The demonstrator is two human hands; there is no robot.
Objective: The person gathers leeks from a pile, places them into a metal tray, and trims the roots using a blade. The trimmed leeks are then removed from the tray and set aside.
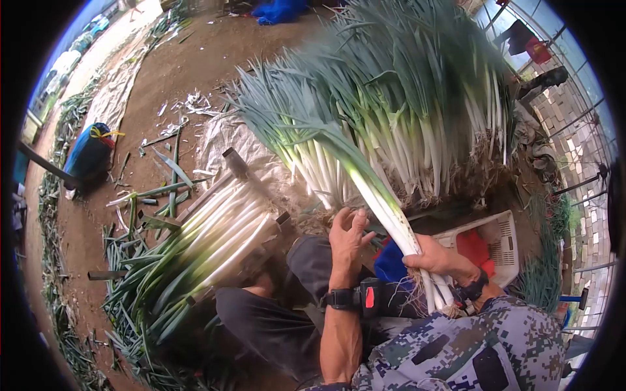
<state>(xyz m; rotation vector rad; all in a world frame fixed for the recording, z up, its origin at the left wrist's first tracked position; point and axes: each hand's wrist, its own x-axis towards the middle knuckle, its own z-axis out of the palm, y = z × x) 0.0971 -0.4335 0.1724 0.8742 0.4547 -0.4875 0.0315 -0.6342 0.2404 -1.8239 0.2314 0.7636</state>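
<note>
My right hand [443, 259] is closed around the white stalks of a few green onions [385, 205], near their root ends. Their leaves point up and to the left, over the standing pile. Just left of these stalks, my left hand [349, 231] is raised with its fingers apart and holds nothing. A large pile of green onions [404, 130] stands upright ahead of me, roots down. To my left, trimmed green onions [222, 228] lie side by side in a metal frame [237, 163], white ends toward the upper right and leaves toward the lower left.
A white plastic crate [502, 244] with red and blue cloth in it is at my right. A blue bundle [90, 153] with a yellow tie stands at the far left. Leaf scraps lie on the dirt floor [169, 78]. My bent legs [261, 326] are below the frame.
</note>
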